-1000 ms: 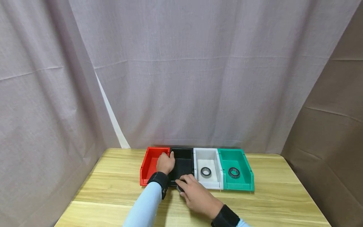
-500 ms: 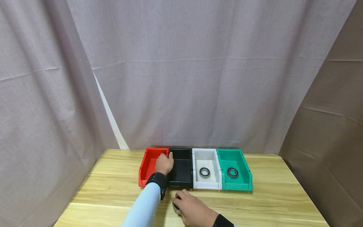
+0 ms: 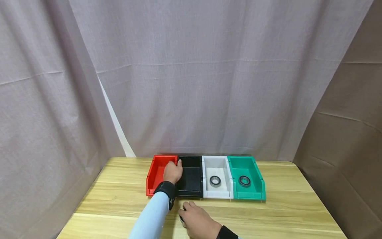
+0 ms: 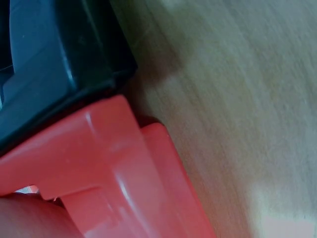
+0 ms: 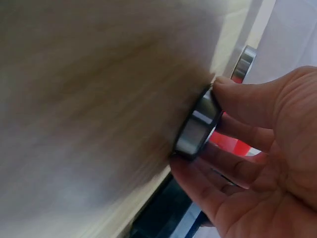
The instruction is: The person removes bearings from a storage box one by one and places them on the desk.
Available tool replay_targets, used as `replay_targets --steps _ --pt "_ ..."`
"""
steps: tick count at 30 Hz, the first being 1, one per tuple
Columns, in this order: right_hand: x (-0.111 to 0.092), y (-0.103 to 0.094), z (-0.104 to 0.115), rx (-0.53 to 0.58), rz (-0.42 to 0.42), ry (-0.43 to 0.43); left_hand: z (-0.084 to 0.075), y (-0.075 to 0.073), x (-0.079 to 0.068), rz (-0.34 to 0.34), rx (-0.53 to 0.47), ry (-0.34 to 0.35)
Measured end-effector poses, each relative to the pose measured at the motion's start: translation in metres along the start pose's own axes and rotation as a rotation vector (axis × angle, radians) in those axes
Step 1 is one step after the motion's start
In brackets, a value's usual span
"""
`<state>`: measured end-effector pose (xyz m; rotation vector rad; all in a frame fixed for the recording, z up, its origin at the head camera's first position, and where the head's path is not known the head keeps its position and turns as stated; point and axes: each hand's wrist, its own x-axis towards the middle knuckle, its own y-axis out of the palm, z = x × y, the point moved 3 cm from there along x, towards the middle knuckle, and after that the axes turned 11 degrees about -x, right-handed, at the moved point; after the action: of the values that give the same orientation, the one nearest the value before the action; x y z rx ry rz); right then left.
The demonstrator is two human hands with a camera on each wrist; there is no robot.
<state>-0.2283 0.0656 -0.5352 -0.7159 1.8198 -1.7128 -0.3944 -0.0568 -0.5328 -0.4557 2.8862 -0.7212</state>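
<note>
Nearest you, at bottom centre of the head frame, your right hand (image 3: pixel 200 220) pinches a bearing (image 5: pixel 196 130) between thumb and fingertips, the fingers bent and parted only as far as the ring needs; the bearing is low over the counter (image 3: pixel 104 209), just short of the bins, and whether it touches the wood cannot be told. For a sound hold, in my judgement, keep the pinch across the outer rim, keep the ring flat, and bring the fingertips away evenly whenever you release, so it does not tip. Condition, from the right wrist view: bright, smooth metal rim with dark edges; its faces are not shown. Further up, left of centre, your left hand (image 3: pixel 173 172) straddles the adjoining walls of the red bin (image 3: pixel 153 181) and the black bin (image 3: pixel 191 182), thumb up; its fingers are largely hidden, so how firmly they close cannot be told. Light pressure there should suffice to steady the bins. To the right, the white bin (image 3: pixel 210 164) and the green bin (image 3: pixel 238 166) each carry one flat-lying dark-faced ring. A grey curtain (image 3: pixel 209 83) fills the upper frame.
</note>
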Motion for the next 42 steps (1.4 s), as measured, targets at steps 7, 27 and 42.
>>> replay_targets --steps 7,27,42 --pt "0.000 -0.002 0.008 -0.165 -0.040 0.019 -0.002 0.004 0.002 0.003 -0.015 0.020" --pt "0.003 0.011 0.004 -0.192 -0.146 -0.060 -0.002 0.004 0.000 0.034 0.008 0.001" --pt "0.005 0.000 0.011 -0.223 -0.174 0.006 0.004 0.002 0.006 0.002 0.156 0.165"
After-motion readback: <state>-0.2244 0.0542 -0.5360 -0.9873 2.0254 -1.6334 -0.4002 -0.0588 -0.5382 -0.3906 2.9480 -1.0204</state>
